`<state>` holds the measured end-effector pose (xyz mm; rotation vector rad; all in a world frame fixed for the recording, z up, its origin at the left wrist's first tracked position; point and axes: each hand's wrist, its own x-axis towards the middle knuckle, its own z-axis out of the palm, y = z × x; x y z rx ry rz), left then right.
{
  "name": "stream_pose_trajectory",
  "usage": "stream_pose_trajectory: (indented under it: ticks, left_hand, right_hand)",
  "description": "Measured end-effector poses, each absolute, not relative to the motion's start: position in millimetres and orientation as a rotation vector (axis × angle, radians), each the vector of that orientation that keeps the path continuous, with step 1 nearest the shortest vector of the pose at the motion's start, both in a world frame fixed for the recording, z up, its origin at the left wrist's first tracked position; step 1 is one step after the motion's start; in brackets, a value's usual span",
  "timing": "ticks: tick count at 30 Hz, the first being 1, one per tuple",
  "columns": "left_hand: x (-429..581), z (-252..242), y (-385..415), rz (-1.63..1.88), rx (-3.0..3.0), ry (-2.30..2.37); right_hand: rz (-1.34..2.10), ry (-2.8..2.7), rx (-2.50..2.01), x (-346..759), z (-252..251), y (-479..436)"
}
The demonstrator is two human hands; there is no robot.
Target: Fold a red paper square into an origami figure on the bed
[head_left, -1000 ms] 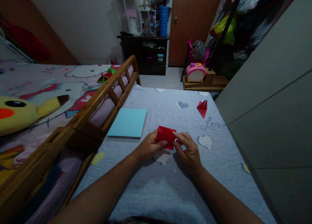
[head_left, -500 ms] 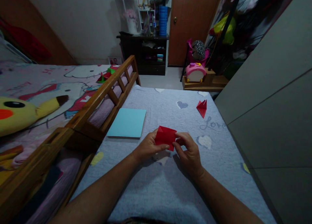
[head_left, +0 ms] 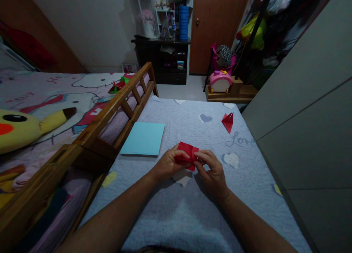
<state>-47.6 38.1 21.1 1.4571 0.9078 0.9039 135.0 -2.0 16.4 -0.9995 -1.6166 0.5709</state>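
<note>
A small folded piece of red paper [head_left: 187,148] is held between both hands just above the bed. My left hand [head_left: 171,162] grips its left side, with the thumb lying across the front face. At the right edge, my right hand [head_left: 210,166] pinches the paper between thumb and fingertips. The paper's surface is bent and creased near the thumb, and its lower part is partly hidden by the left hand. Farther off on the right of the bed lies a folded red paper shape [head_left: 228,122] with pointed tips, touched by neither hand.
A stack of light blue square paper [head_left: 143,138] lies left of my hands on the patterned bedsheet [head_left: 187,113]. A wooden bed rail [head_left: 110,123] runs along the left, with a yellow plush toy [head_left: 24,130] beyond it. Grey cabinet panels [head_left: 308,135] border the right side.
My left thumb has moved up and inward over the paper's face. The paper, flat before, now looks bent and creased at its middle. My right hand has barely shifted.
</note>
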Motion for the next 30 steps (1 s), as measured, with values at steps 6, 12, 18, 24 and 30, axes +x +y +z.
stream_pose_trajectory:
  ticks: [6,12,18,24,30]
  left_hand:
    - [-48.3,27.4,38.0,0.882,1.546,0.909]
    - [-50.1,32.4,38.5,0.878,1.602,0.873]
    - [-56.2,39.5,40.8,0.918,1.810,0.866]
    - [-59.7,46.6,38.7,0.954,1.958,0.845]
    - [-60.8,49.4,34.9,0.958,2.018,0.844]
  right_hand:
    - [0.531,-1.682,-1.004,137.1,15.5,-2.1]
    - [0.569,-1.694,-0.998,138.0,17.5,-3.0]
    - [0.580,-1.717,-0.978,139.1,17.6,-3.3]
    - [0.602,-1.746,-0.958,138.8,17.5,-4.4]
    - [0.501,-1.798,-0.912,139.1,20.9,-3.5]
